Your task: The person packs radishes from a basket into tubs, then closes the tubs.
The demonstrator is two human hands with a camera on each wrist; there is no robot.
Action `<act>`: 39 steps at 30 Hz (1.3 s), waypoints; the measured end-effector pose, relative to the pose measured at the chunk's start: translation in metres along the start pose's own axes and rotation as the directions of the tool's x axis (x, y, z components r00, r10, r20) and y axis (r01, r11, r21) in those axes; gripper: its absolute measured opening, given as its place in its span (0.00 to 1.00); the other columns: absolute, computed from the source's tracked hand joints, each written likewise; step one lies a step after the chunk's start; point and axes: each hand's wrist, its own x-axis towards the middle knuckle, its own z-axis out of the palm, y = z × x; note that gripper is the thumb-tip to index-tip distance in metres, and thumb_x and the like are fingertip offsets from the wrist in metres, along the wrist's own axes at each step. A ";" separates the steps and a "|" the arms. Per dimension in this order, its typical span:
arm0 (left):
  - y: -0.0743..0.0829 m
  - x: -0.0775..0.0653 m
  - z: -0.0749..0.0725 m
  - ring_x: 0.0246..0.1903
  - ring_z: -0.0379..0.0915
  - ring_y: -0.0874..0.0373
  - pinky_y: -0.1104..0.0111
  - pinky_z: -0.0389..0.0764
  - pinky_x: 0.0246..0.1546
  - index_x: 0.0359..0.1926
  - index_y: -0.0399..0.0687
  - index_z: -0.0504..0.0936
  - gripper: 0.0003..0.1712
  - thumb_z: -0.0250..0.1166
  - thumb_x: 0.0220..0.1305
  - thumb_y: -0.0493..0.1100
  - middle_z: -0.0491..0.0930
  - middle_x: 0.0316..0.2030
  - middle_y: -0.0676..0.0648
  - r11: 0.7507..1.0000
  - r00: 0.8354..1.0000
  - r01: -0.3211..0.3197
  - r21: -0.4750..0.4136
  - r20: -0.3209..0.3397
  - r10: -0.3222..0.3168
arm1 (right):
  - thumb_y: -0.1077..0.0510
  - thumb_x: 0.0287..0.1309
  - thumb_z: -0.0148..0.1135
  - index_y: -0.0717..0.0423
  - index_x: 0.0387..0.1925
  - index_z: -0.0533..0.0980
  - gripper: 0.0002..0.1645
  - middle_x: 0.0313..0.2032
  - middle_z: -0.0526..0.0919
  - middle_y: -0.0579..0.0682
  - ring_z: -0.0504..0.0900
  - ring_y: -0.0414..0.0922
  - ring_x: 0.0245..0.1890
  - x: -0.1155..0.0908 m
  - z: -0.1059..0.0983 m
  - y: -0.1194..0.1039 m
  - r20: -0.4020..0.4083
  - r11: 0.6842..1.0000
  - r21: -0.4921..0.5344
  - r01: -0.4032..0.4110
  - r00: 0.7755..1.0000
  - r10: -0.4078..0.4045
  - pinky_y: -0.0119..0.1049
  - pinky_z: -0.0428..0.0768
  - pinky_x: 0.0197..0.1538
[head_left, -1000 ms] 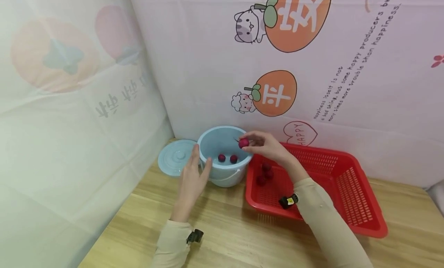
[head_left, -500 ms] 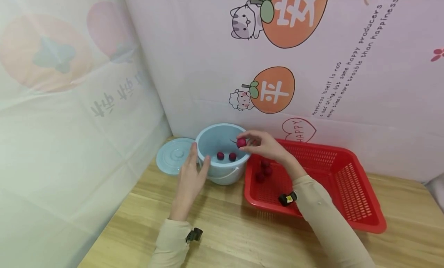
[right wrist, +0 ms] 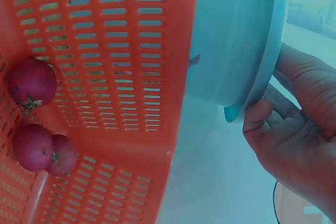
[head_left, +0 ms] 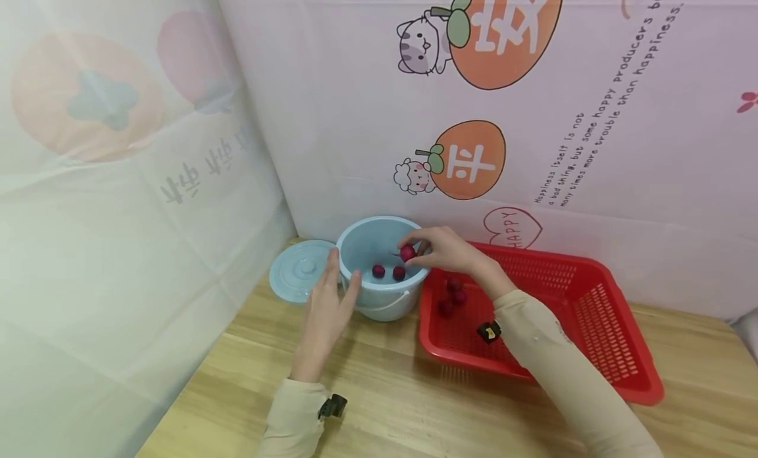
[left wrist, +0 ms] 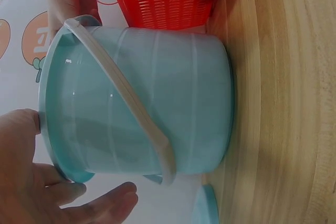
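Observation:
Over the mouth of a light-blue bucket [head_left: 387, 308], my right hand [head_left: 450, 253] pinches a small red radish [head_left: 406, 253] with a thin root pointing left. Two more radishes [head_left: 388, 272] lie on the bucket's bottom. At the bucket's left rim is my left hand [head_left: 326, 303], its fingers nearly straight; in the left wrist view its thumb [left wrist: 23, 121] touches the rim. Several radishes [right wrist: 32, 82] sit in the red basket [right wrist: 176, 77] to the right. From the right wrist view the pinched radish is hidden behind the bucket rim and fingers.
A round blue lid [head_left: 303, 268] lies left of the bucket. The bucket's pale handle [left wrist: 126, 95] hangs down its front side. The basket [head_left: 462, 360] stands close against the bucket's right. A printed cloth [head_left: 343, 116] hangs behind the wooden table [head_left: 367, 392].
My right hand has moved slightly down and left with the radish, bringing it lower into the bucket's mouth. The left hand stays at the rim.

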 end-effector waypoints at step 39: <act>-0.002 0.000 0.003 0.79 0.54 0.45 0.48 0.63 0.75 0.86 0.50 0.50 0.48 0.48 0.79 0.71 0.52 0.83 0.46 1.000 1.000 -0.007 -0.011 -0.007 0.007 | 0.53 0.63 0.77 0.49 0.53 0.87 0.17 0.46 0.89 0.46 0.84 0.43 0.44 -0.012 0.012 0.020 -0.105 0.996 0.090 0.008 0.995 0.001 0.40 0.85 0.48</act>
